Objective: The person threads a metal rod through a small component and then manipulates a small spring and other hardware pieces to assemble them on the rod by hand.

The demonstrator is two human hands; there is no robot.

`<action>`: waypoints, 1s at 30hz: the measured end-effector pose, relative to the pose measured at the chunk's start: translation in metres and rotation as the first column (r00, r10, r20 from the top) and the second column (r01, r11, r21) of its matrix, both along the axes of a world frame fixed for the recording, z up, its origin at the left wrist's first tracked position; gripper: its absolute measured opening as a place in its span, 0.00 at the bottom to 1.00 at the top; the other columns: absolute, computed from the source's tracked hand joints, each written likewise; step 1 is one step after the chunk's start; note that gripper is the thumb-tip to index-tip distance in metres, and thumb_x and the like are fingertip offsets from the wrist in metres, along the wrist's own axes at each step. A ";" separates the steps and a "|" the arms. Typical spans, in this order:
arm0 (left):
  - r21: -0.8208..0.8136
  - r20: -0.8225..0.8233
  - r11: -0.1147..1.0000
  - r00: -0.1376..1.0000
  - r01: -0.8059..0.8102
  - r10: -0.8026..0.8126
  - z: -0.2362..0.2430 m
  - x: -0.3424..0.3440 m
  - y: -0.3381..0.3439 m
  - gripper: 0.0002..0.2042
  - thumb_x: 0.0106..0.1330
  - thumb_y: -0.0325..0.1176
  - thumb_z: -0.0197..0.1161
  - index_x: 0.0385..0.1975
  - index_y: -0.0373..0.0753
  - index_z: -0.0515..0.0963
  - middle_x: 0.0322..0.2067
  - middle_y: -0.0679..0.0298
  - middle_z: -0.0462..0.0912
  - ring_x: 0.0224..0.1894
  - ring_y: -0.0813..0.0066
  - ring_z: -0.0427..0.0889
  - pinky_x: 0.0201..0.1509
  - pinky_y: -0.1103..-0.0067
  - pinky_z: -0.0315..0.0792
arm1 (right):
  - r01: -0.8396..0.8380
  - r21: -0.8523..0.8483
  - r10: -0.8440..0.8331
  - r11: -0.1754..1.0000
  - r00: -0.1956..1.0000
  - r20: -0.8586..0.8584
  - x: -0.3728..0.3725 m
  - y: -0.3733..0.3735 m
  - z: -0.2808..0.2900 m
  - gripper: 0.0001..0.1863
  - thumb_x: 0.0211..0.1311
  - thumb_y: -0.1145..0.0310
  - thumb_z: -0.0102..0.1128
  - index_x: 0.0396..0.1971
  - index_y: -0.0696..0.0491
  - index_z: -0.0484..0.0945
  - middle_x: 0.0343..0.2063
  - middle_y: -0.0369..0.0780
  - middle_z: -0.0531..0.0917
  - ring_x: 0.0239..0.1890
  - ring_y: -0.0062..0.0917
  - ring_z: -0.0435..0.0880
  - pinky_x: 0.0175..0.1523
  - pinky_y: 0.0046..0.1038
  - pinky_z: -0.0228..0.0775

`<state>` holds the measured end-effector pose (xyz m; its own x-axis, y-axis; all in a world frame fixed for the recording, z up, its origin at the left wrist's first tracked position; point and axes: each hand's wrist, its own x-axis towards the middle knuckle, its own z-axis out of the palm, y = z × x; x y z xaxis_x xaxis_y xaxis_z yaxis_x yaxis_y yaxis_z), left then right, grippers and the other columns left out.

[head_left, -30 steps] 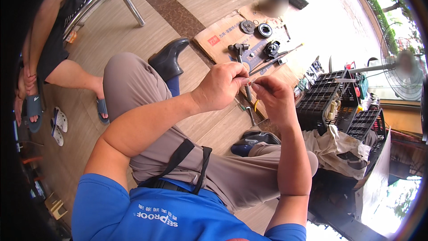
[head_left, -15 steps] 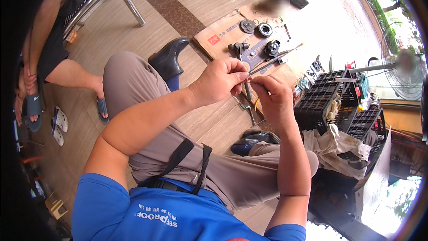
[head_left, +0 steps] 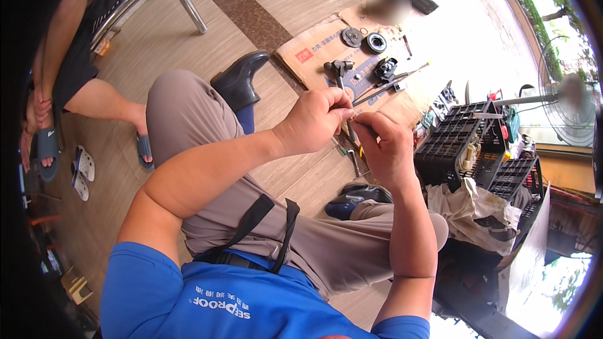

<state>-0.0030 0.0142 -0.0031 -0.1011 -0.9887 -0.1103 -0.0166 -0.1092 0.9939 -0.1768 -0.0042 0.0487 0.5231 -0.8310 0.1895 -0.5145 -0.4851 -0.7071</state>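
Note:
Both my hands meet in front of me, above the cardboard's near edge. Thumb and fingers of my left hand [head_left: 314,120] are pinched together, almost touching the pinched fingertips of my right hand [head_left: 388,144]. Between them is a tiny reddish piece, mostly hidden by the fingers and too small to name. Just beyond the left fingers, a hammer [head_left: 339,66] lies on the cardboard sheet [head_left: 308,74]. Farther off are a dark round disc [head_left: 352,37], a ring-shaped part [head_left: 377,43], a black mechanical part [head_left: 385,69] and a long thin rod [head_left: 411,71].
Black plastic crates [head_left: 458,132] stand at the right, with a crumpled pale cloth [head_left: 471,207] against them. A standing fan [head_left: 571,94] is behind. At the left, another person's leg [head_left: 107,103] is beside a metal-legged chair [head_left: 182,0]. White clogs [head_left: 81,172] lie on the floor.
My hands stay together at nearly the same spot, with the fingers shifted slightly. The reddish piece, visible between the fingertips earlier, is now mostly covered. The view has tilted a little.

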 end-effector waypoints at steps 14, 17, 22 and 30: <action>-0.160 0.069 0.985 0.997 0.057 -0.047 0.003 -0.007 0.004 0.02 0.67 0.24 0.58 0.33 0.32 0.77 0.24 0.65 0.80 0.25 0.84 0.77 0.29 0.84 0.72 | 0.133 0.091 -0.135 0.987 0.991 0.021 -0.005 -0.006 -0.005 0.03 0.59 0.76 0.62 0.32 0.58 0.80 0.26 0.44 0.81 0.27 0.31 0.82 0.33 0.28 0.72; -0.115 0.040 0.992 0.998 0.061 -0.057 0.005 -0.005 0.005 0.03 0.67 0.24 0.58 0.33 0.32 0.76 0.24 0.66 0.79 0.25 0.84 0.77 0.29 0.84 0.72 | 0.169 0.152 -0.176 0.974 0.984 0.034 -0.003 -0.005 -0.007 0.03 0.59 0.75 0.63 0.32 0.58 0.80 0.25 0.44 0.82 0.26 0.28 0.81 0.33 0.27 0.72; -0.053 0.034 0.997 0.998 0.054 -0.052 -0.001 -0.004 0.003 0.03 0.67 0.25 0.58 0.34 0.32 0.77 0.25 0.63 0.80 0.26 0.81 0.78 0.31 0.82 0.72 | 0.183 0.142 -0.191 0.973 0.981 0.041 -0.003 -0.005 -0.010 0.03 0.59 0.75 0.63 0.32 0.58 0.80 0.25 0.44 0.82 0.27 0.30 0.81 0.34 0.28 0.72; 0.058 -0.021 0.995 0.997 0.077 -0.076 -0.001 -0.004 0.001 0.03 0.68 0.25 0.57 0.33 0.33 0.76 0.23 0.69 0.77 0.23 0.86 0.75 0.26 0.86 0.69 | 0.127 0.029 -0.128 0.992 0.991 0.039 -0.003 -0.006 -0.012 0.03 0.59 0.75 0.62 0.32 0.58 0.80 0.27 0.45 0.82 0.30 0.36 0.82 0.35 0.30 0.73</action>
